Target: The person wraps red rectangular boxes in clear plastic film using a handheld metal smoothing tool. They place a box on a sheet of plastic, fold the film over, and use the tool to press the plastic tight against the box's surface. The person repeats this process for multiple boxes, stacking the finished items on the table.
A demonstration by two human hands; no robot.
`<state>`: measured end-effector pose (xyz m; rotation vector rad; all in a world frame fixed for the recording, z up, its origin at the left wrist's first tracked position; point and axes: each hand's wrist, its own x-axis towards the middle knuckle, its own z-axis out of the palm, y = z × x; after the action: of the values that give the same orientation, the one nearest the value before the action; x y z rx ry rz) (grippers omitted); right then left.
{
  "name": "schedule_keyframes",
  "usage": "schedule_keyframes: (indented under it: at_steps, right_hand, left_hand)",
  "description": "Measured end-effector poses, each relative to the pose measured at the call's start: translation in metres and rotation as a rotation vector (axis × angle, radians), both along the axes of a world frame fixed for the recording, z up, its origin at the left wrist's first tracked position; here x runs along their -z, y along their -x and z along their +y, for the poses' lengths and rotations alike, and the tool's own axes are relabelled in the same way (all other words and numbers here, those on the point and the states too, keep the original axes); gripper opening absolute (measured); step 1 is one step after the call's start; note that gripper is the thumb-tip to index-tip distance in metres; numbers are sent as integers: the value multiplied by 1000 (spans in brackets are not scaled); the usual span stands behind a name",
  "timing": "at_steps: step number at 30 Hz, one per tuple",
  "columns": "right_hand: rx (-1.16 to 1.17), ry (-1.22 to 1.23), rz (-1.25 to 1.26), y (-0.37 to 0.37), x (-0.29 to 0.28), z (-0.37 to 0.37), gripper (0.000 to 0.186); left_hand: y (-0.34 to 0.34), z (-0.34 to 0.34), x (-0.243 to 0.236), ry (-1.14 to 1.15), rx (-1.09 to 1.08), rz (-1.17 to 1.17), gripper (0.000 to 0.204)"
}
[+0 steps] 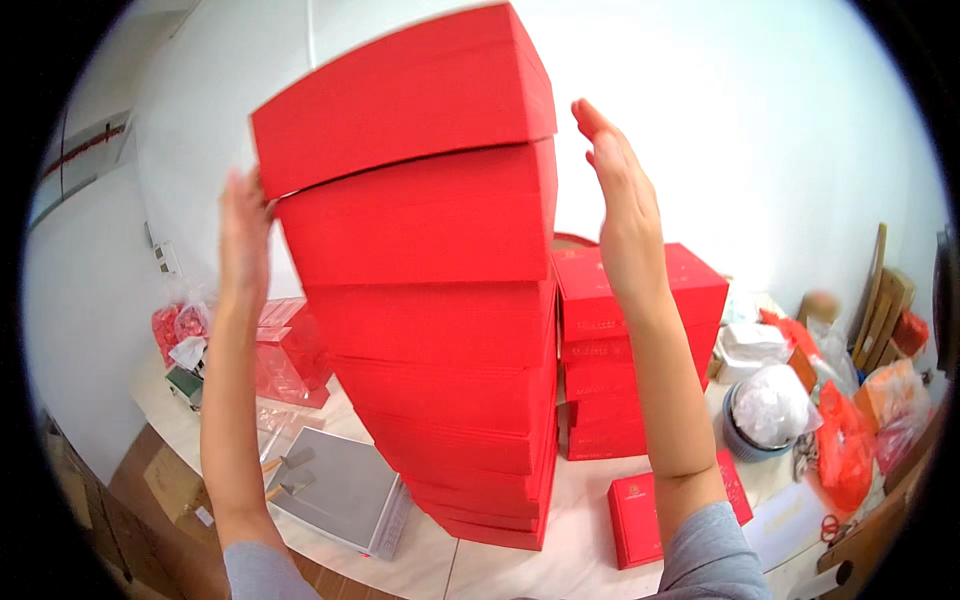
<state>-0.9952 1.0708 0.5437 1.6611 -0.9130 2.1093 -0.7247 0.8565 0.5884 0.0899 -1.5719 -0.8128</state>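
A tall stack of red boxes (420, 220) rises from the table right in front of me, leaning slightly at its upper end. The top box sits a little askew, with a dark gap under its left part. My left hand (245, 240) is upright along the stack's left side, its fingertips at the seam below the top box; its fingers look straight, though slightly blurred. On the other side, my right hand (625, 195) is raised with its fingers stretched out, apart from the boxes and holding nothing.
A shorter stack of red boxes (650, 285) stands behind at right, with a single red box (636, 520) nearer me. A grey flat-topped device (335, 480) with two spatula-like tools lies left. Bags, a blue basket (750, 440) and red scissors (832, 528) crowd the right.
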Motion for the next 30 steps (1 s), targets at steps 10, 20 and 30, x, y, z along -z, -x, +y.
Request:
schedule_keyframes:
  at_steps: [10,20,30]
  right_hand:
    - [64,-172,36,-110,-41,45,92]
    - [-376,-64,-388,-237,-5,150,59]
    - [-376,-189,-687,-305,157,143,62]
  left_hand:
    - [-31,57,6,8,-1,6,68]
    - [-172,142,18,-519,864,-6,62]
    - [-253,166,133,-812,666,-362,68]
